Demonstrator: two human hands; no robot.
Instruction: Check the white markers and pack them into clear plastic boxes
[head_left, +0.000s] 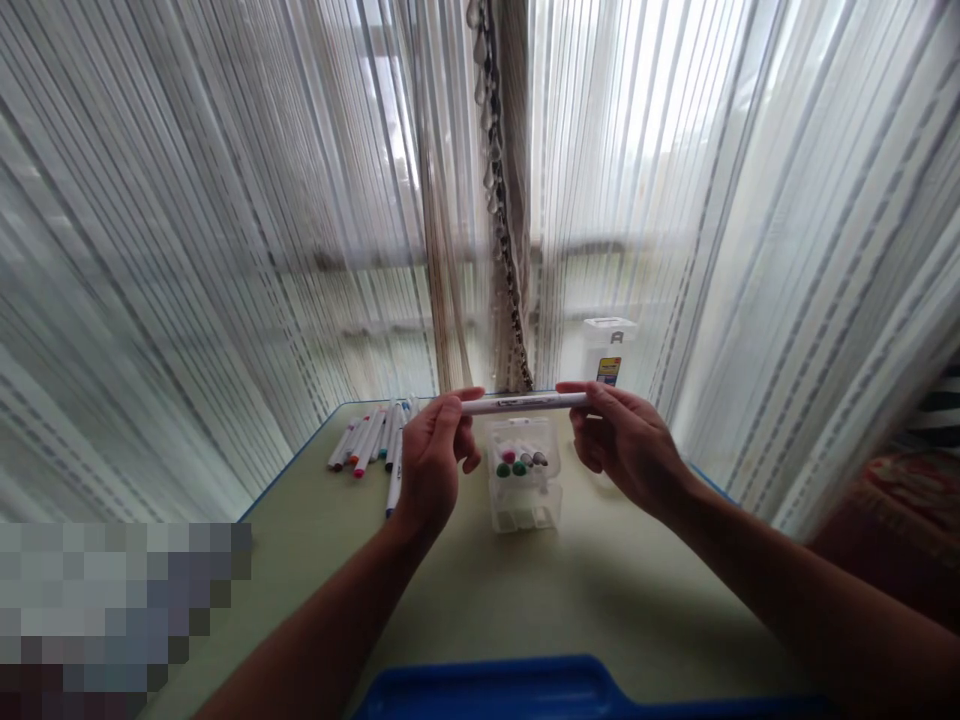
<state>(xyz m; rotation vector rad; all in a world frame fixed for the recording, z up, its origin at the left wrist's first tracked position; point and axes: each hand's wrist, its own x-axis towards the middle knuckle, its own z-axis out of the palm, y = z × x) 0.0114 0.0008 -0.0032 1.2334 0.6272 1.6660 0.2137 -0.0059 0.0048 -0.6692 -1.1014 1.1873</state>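
A white marker [521,403] with dark print is held level above the table, one end in each hand. My left hand [437,450] pinches its left end between thumb and forefinger. At the right end, my right hand [622,435] is closed on it in the same way. Below and behind the marker, a clear plastic case [525,500] stands with several markers in it, their green, pink and grey ends facing me. Left of my left hand lies a loose pile of white markers [367,440] with coloured ends, partly hidden by that hand.
A tall clear plastic box [609,345] with a yellow label stands behind my right hand. The pale green table [300,580] has a blue edge, and a blue plastic part [487,690] juts in at the front. String curtains [225,200] hang behind the table.
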